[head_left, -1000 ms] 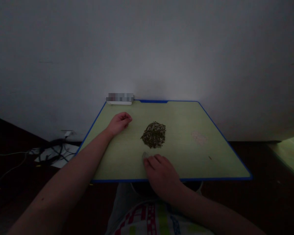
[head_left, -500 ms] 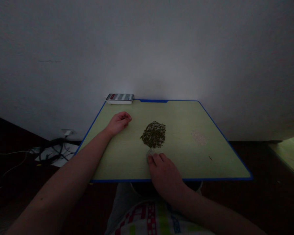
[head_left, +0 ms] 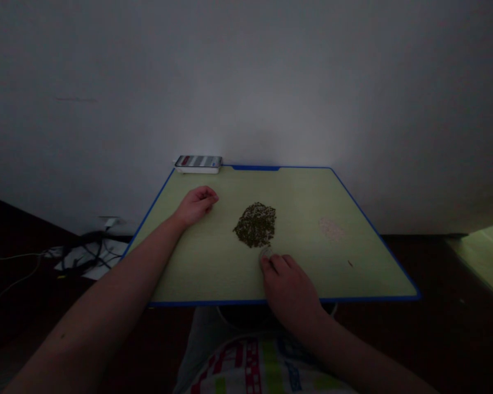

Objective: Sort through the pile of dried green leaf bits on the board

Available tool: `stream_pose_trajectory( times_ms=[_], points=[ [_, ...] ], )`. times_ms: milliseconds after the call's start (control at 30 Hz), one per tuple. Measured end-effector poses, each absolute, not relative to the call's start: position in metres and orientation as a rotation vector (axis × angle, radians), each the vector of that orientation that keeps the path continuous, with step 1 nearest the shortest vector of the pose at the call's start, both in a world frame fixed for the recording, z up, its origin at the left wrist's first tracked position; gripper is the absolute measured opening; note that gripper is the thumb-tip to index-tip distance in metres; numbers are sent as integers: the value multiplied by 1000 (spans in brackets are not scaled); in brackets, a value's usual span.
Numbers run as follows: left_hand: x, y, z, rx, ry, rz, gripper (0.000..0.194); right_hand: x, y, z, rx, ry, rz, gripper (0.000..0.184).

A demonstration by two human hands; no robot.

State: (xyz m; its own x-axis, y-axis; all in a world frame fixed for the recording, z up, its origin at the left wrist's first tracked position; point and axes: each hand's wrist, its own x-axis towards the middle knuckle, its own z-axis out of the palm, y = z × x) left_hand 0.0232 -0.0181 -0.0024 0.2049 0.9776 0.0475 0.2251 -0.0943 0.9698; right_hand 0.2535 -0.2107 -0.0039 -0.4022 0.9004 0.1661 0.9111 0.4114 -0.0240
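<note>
A heap of small dark green grains (head_left: 255,225) lies in the middle of a pale green tabletop with a blue rim (head_left: 213,273). My right hand (head_left: 290,287) rests near the front edge, fingers closed on a small pale thing (head_left: 265,252) that touches the heap's near edge; I cannot make out what it is. My left hand (head_left: 196,204) lies on the table left of the heap, fingers curled in loosely, nothing seen in them.
A small pinkish patch of grains (head_left: 331,227) lies right of the heap. A phone (head_left: 198,163) lies at the table's far left corner by the wall. Cables (head_left: 82,251) lie on the floor at left. The room is dim.
My right hand has slid to the right along the heap's near edge with the small pale thing. The left hand has stayed in place.
</note>
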Motion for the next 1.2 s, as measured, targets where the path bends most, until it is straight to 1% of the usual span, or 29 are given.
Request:
stream_pose_trajectory(
  times_ms=[200, 833, 1200],
  points=[
    [22, -17, -4, 1542, 1186, 992, 16, 262, -212, -4, -1601, -2495, -95, 30],
    [22, -17, -3, 1535, 1215, 988, 17, 286, -203, -2, -1592, -2395, -80, 32],
    [22, -17, -3, 1555, 1205, 981, 17, 330, -177, -4, -1877, -2253, -233, 34]
  ],
)
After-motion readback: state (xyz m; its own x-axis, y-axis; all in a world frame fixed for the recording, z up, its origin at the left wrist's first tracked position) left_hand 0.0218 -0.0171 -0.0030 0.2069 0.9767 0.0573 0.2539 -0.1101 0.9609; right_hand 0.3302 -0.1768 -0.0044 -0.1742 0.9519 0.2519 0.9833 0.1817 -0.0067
